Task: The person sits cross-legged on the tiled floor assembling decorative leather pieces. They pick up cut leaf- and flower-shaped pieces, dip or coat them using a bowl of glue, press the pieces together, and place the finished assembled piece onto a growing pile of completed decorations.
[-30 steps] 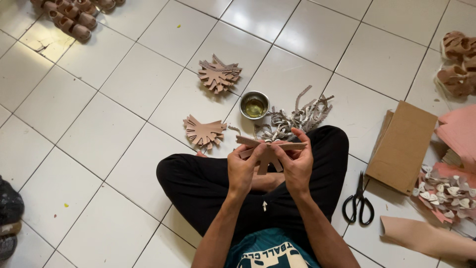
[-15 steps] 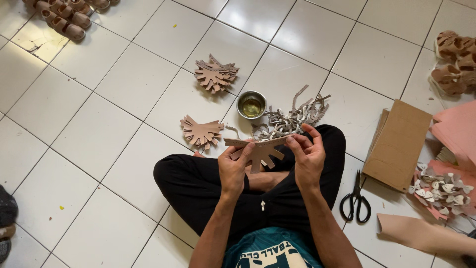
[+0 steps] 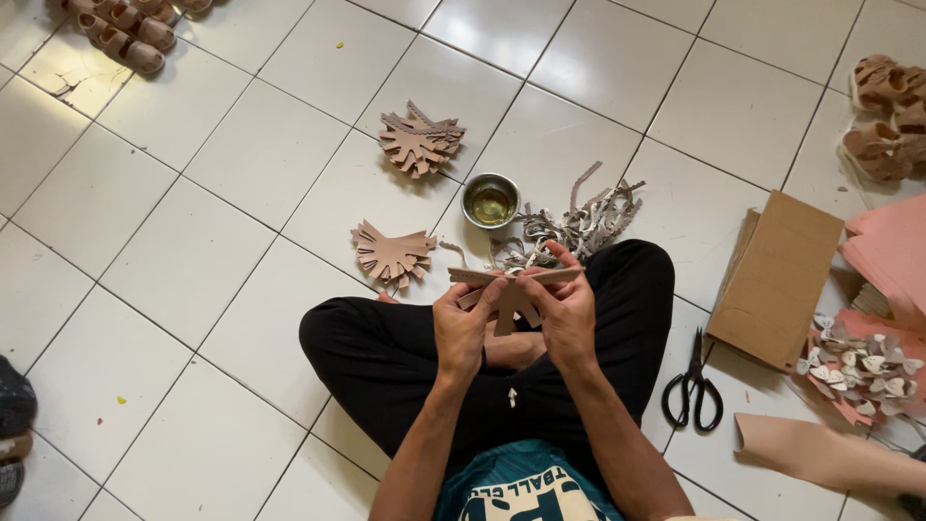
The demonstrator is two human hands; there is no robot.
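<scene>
Leather cutout [image 3: 511, 289], tan, flat, w/ a straight top band and several strap-like prongs hanging below it, sits pinched between both hands above the person's crossed legs. Vs. half a sec ago the piece has swung from tilted to roughly level, and both thumbs now press along the top band, so the work on that edge looks underway, not just a pick-up. Left hand [image 3: 463, 323] grasps the band's left end, fingers curled round it; right hand [image 3: 569, 314] grips the right end, index finger raised a bit. Band edge looks stitched or perforated, too small to tell which. Just beyond the knees: small metal bowl [image 3: 490, 201] w/ yellowish liquid, and beside it a tangle of grey-beige strips [image 3: 579, 217]. Left of that, a stack of like cutouts [image 3: 391, 256] near the knee, another stack [image 3: 420, 145] farther out. On the person's right: black scissors [image 3: 693, 386] on the tile, brown cardboard sheet [image 3: 776, 275], pile of small heart-shaped pieces [image 3: 858, 367].
</scene>
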